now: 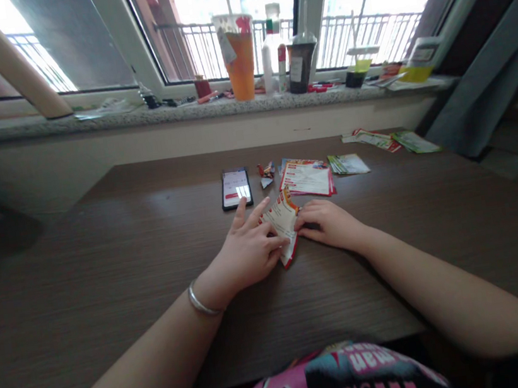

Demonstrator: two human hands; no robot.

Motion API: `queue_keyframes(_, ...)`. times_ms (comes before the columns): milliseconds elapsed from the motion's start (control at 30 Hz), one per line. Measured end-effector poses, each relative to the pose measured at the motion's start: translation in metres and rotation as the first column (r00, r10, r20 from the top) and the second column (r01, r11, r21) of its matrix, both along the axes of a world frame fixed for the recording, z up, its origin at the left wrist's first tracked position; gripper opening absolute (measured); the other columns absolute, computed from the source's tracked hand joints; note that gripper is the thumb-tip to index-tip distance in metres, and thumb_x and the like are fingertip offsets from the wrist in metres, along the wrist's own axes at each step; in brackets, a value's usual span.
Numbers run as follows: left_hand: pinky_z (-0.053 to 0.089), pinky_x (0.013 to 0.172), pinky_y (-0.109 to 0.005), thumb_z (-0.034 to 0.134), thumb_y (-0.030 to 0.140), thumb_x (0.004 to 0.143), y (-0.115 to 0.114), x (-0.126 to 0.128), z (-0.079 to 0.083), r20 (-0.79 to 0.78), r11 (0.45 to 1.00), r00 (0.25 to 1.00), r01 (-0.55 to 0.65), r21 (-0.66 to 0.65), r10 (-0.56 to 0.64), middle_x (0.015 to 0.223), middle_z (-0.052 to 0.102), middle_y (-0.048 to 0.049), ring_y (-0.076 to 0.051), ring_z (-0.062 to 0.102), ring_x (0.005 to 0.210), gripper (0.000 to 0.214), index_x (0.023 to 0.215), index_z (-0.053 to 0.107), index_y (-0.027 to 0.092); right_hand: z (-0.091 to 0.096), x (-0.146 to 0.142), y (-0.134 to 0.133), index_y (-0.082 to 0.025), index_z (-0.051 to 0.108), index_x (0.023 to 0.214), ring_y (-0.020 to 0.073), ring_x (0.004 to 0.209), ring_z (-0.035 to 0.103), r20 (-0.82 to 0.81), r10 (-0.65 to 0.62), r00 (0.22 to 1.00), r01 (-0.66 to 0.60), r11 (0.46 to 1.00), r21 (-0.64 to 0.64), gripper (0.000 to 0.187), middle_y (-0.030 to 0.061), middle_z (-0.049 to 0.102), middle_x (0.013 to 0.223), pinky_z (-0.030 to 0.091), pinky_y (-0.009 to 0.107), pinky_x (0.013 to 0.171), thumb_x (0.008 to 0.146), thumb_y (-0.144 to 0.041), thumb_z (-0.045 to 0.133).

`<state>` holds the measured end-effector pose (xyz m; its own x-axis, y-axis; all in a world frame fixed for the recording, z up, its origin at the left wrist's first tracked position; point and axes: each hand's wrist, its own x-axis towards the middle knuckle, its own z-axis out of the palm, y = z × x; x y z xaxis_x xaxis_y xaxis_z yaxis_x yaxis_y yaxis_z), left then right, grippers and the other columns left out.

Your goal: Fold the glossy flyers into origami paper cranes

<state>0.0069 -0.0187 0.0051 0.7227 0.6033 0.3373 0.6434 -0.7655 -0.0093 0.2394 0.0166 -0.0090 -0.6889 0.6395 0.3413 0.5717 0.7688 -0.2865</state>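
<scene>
A creased paper sheet (284,219), cream with red edges and orange print, lies at a slant on the table between my hands. My left hand (252,246), a silver bangle on its wrist, rests over the sheet's left side with its fingers spread. One of its fingertips comes close to the phone's lower edge. From the right, my right hand (322,222) pinches the sheet's edge between thumb and curled fingers. Just beyond the sheet sits a stack of printed cards (305,178) with red borders. A small crumpled colourful piece (266,173) lies left of that stack.
A lit phone (236,188) lies beyond my left hand. Green-and-white cards (349,164) sit right of the stack, with more cards (376,139) near the table's far right. On the windowsill stand a tall orange drink (240,63), a dark cup (302,64) and bottles.
</scene>
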Motion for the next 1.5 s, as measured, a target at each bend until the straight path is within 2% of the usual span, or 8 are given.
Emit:
queue_keyframes(133,-0.003,0.115,-0.063,0.059,0.031,0.086,-0.001,0.001,-0.002,0.019,1.000,1.000,0.014,0.019,-0.015,0.100,0.070,-0.0016,-0.032,0.029,0.141,0.022,0.103,0.072,0.034,-0.003,0.000,0.000,-0.021,0.071,0.089,0.0200,0.091,0.063,-0.029,-0.024,0.999,0.024,1.000,-0.016,0.013,0.0066,0.072,0.091,0.046,0.035,0.085,0.087,-0.030,0.062)
queue_keyframes(233,-0.008,0.115,-0.062,0.059,0.029,0.086,0.000,0.002,-0.002,0.036,0.999,0.998,0.048,0.015,-0.048,0.100,0.071,0.0009,-0.031,0.029,0.141,0.018,0.097,0.073,0.032,-0.003,0.000,0.001,-0.021,0.071,0.087,0.0198,0.091,0.063,-0.035,-0.032,0.999,0.031,0.999,-0.029,0.011,0.0061,0.072,0.090,0.046,0.035,0.085,0.086,-0.028,0.063)
queue_keyframes(433,-0.016,0.113,-0.059,0.061,0.022,0.084,0.002,0.000,0.004,0.016,0.980,0.986,0.167,-0.105,-0.167,0.098,0.072,0.0060,-0.027,0.030,0.140,0.016,0.085,0.072,0.032,-0.004,0.003,0.003,-0.022,0.070,0.087,0.0192,0.093,0.063,-0.051,0.015,0.999,-0.015,1.000,-0.003,0.008,0.0040,0.071,0.091,0.046,0.035,0.088,0.086,-0.027,0.063)
queue_keyframes(667,-0.007,0.117,-0.053,0.054,0.022,0.091,0.003,-0.001,0.002,0.014,0.960,0.979,0.203,-0.195,-0.204,0.103,0.071,0.0036,-0.021,0.050,0.125,0.020,0.095,0.071,0.032,-0.008,0.003,0.004,-0.023,0.070,0.086,0.0198,0.100,0.062,-0.123,0.024,0.992,-0.022,1.000,0.021,0.007,0.0051,0.070,0.099,0.046,0.039,0.093,0.084,-0.026,0.064)
queue_keyframes(833,-0.002,0.116,-0.055,0.052,0.023,0.091,0.003,0.000,-0.001,0.021,0.963,0.978,0.206,-0.175,-0.206,0.111,0.069,0.0020,-0.020,0.056,0.116,0.023,0.100,0.071,0.033,-0.011,0.003,0.004,-0.021,0.068,0.083,0.0227,0.110,0.057,-0.206,-0.089,0.975,0.094,0.995,0.018,0.005,0.0080,0.065,0.113,0.043,0.045,0.098,0.081,-0.026,0.067)
queue_keyframes(1033,0.008,0.116,-0.055,0.052,0.022,0.090,0.003,0.001,-0.004,0.017,0.960,0.978,0.206,-0.192,-0.206,0.117,0.065,-0.0008,-0.021,0.057,0.115,0.025,0.107,0.068,0.031,-0.019,0.003,0.008,-0.020,0.066,0.086,0.0246,0.122,0.050,-0.255,-0.247,0.935,0.231,0.969,-0.091,0.011,0.0112,0.053,0.129,0.039,0.046,0.105,0.078,-0.026,0.070)
queue_keyframes(1267,0.036,0.107,-0.046,0.052,0.015,0.086,0.004,0.002,-0.004,0.006,0.956,0.974,0.225,-0.190,-0.228,0.124,0.061,-0.0060,-0.024,0.055,0.117,0.032,0.111,0.066,0.028,-0.017,0.003,0.012,-0.020,0.061,0.101,0.0229,0.110,0.056,-0.216,-0.252,0.943,0.238,0.967,-0.091,0.022,0.0093,0.062,0.111,0.044,0.043,0.097,0.081,-0.028,0.066)
queue_keyframes(1500,0.041,0.103,-0.041,0.053,0.014,0.085,0.004,0.004,-0.003,0.027,0.950,0.969,0.244,-0.193,-0.244,0.124,0.062,-0.0070,-0.023,0.056,0.117,0.030,0.109,0.066,0.024,-0.015,0.003,0.014,-0.021,0.065,0.095,0.0221,0.102,0.059,-0.266,-0.241,0.933,0.240,0.970,-0.039,0.012,0.0071,0.067,0.103,0.046,0.041,0.092,0.084,-0.027,0.064)
